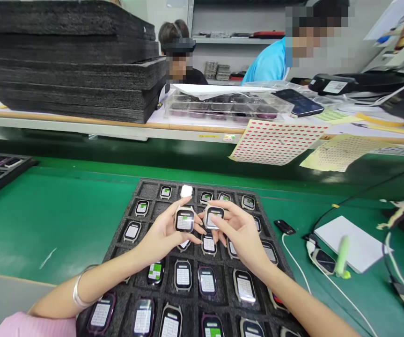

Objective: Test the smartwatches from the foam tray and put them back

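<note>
My left hand [169, 229] grips a smartwatch [185, 220] without a strap, its lit screen facing me. In my right hand [238, 229] is a second strapless smartwatch [214, 217], with the thumb lying on its screen. The two watches are held side by side, a small gap between them, above a black foam tray [159, 208]. Several more watch bodies sit in the tray's square pockets, such as a purple-framed one [207, 282] and a silver one [244, 286]. Most screens show white lists, some with green blocks. My forearms cover some of the pockets.
Another tray of watches [5, 171] lies at the left. Stacked black foam sheets [68, 61] stand on the shelf. To the right are a white pad [354, 243], a cabled watch [324, 260] and a green stick [342, 255]. Sticker sheets [279, 142] hang off the shelf; two people are behind.
</note>
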Tool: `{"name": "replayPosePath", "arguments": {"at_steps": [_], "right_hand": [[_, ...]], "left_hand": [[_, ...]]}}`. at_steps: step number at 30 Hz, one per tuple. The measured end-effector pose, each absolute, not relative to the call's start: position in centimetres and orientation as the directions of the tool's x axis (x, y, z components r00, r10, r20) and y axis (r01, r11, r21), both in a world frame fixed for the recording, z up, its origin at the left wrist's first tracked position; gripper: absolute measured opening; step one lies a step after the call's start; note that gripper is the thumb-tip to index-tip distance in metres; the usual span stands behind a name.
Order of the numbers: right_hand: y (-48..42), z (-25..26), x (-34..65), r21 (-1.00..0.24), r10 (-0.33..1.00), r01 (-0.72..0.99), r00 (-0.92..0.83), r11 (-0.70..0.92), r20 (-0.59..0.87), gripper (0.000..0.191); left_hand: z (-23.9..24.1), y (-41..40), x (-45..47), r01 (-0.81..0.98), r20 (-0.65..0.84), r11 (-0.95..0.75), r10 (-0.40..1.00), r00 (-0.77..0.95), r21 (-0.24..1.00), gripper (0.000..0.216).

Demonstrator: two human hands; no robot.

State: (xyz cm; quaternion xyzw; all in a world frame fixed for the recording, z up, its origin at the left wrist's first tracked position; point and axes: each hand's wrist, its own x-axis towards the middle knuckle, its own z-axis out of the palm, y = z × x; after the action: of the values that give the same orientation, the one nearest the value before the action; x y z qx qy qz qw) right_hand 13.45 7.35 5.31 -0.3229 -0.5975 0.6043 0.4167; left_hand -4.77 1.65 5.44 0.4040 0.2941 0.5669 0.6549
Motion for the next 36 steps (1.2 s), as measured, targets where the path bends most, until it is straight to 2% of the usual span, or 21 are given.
{"name": "replayPosePath", "arguments": {"at_steps": [4, 11, 16, 20, 24, 28, 31, 36], "right_hand": [[7.45, 5.39, 13.69, -0.987, 0.872, -0.153, -0.475, 0.048, 0.116, 0.028], [6.93, 5.71, 13.8, -0.979, 0.79, -0.202, -0.605, -0.032, 0.099, 0.05], [6.61, 5.74, 13.4, -0.987, 0.834, -0.159, -0.548, -0.022, 0.07, 0.047], [6.77, 5.64, 13.63, -0.986, 0.818, -0.167, -0.571, -0.031, 0.071, 0.048], [6.96, 5.49, 13.82, -0.978, 0.812, -0.202, -0.578, -0.048, 0.079, 0.039], [7.0, 5.4, 13.64, -0.987, 0.851, -0.159, -0.52, -0.013, 0.072, 0.029], [6.94, 5.38, 13.56, -0.991, 0.861, -0.132, -0.505, -0.007, 0.062, 0.029], [6.75, 5.46, 13.66, -0.981, 0.819, -0.184, -0.571, -0.061, 0.056, 0.035]], "left_hand": [[5.3, 1.75, -5.01, -0.51, 0.063, 0.046, 0.979, 0.194, 0.859, 0.059], [5.27, 2.16, -5.43, -0.482, 0.06, 0.017, 0.988, 0.144, 0.876, 0.055], [5.17, 2.1, -5.55, -0.526, 0.084, 0.014, 0.983, 0.163, 0.85, 0.062], [5.46, 1.89, -5.5, -0.478, 0.082, 0.0, 0.985, 0.152, 0.878, 0.07], [5.49, 1.83, -5.44, -0.444, 0.071, -0.005, 0.989, 0.131, 0.896, 0.066], [5.29, 1.86, -5.4, -0.431, 0.068, -0.003, 0.989, 0.135, 0.902, 0.067], [5.17, 1.92, -5.37, -0.446, 0.09, -0.024, 0.988, 0.127, 0.895, 0.062], [5.16, 2.14, -5.4, -0.419, 0.069, -0.025, 0.994, 0.088, 0.908, 0.05]]}}
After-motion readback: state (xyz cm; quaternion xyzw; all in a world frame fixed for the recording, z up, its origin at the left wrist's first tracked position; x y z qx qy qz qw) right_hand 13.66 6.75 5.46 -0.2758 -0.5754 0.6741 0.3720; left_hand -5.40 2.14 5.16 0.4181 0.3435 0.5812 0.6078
